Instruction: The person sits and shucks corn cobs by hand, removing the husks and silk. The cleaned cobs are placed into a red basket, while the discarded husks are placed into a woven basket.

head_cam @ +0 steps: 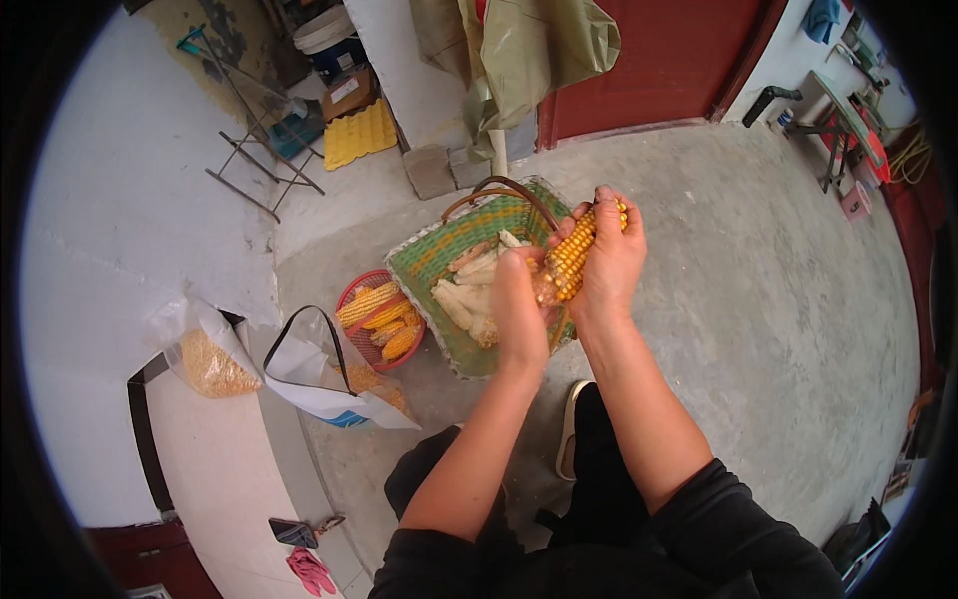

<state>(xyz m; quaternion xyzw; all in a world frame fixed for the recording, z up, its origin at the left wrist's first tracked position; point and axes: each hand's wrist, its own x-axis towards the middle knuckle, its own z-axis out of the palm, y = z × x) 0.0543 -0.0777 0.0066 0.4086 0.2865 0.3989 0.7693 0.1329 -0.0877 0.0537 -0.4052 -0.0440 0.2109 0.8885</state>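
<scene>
My right hand [615, 258] grips a yellow corn cob [572, 254] over the right side of a green and yellow woven basket [426, 258]. At the cob's lower end is my left hand [520, 307], blurred, fingers partly hidden; whether it grips the cob I cannot tell. Several pale stripped cobs [456, 307] lie in the basket. Left of it, a red plastic basket [382, 365] holds several yellow cobs [389, 322]. Beside that stands a white bag with black handles [299, 374], with loose kernels [367, 379] in it. A clear plastic bag of kernels [213, 367] sits further left.
Near my feet is a concrete floor [748, 299]. A phone [293, 533] and a pink cloth [309, 570] lie on a pale ledge [217, 457]. A metal folding frame [266, 165] leans by the left wall. Beyond the basket hangs an olive sheet [535, 60] near a red door [644, 67].
</scene>
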